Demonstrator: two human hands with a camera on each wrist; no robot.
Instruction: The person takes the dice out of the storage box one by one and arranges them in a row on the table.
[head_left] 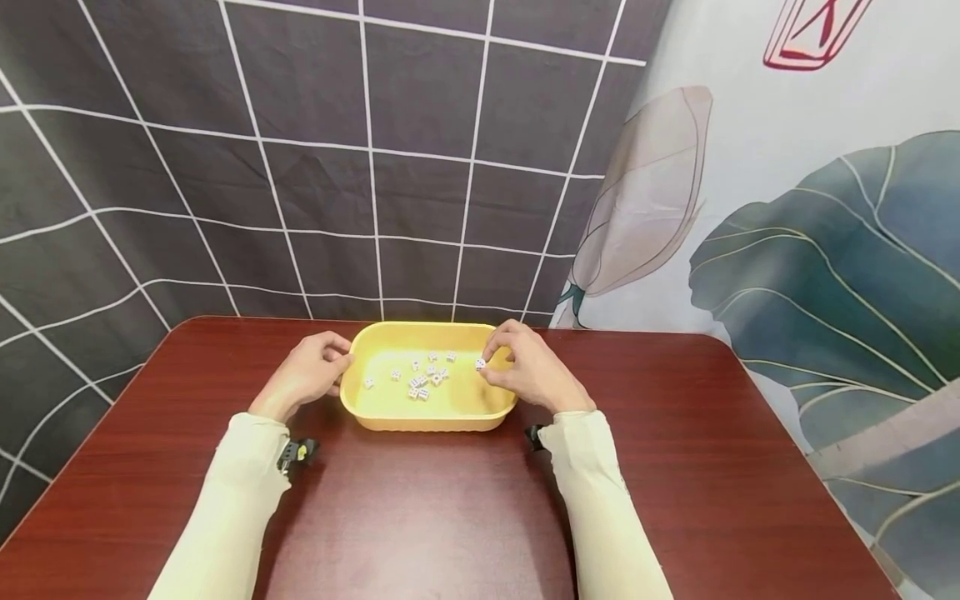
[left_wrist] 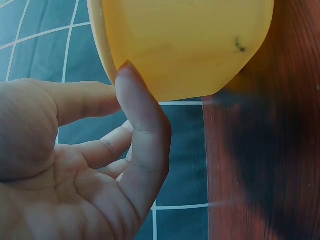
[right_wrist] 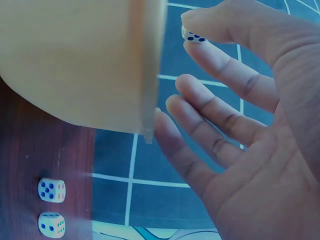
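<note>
A yellow plastic tray (head_left: 427, 423) stands near the back of the table with several white dice (head_left: 423, 394) lying loose in it, most near its middle. At its left end, my left hand (head_left: 307, 373) pinches the rim between thumb and a finger; the left wrist view shows the fingertip (left_wrist: 131, 82) against the wall. My right hand (head_left: 531, 371) is at the tray's right end, pinching one white die (right_wrist: 194, 36) between thumb and index finger. Its other fingers are spread, the little finger (right_wrist: 167, 135) close to the rim.
Two more dice (right_wrist: 51, 190) lie on the red-brown wooden table (head_left: 420, 517) outside the tray, seen only in the right wrist view. Behind the table hangs a dark cloth (head_left: 300, 192) with white grid lines. A floral cloth (head_left: 810, 267) is at the right.
</note>
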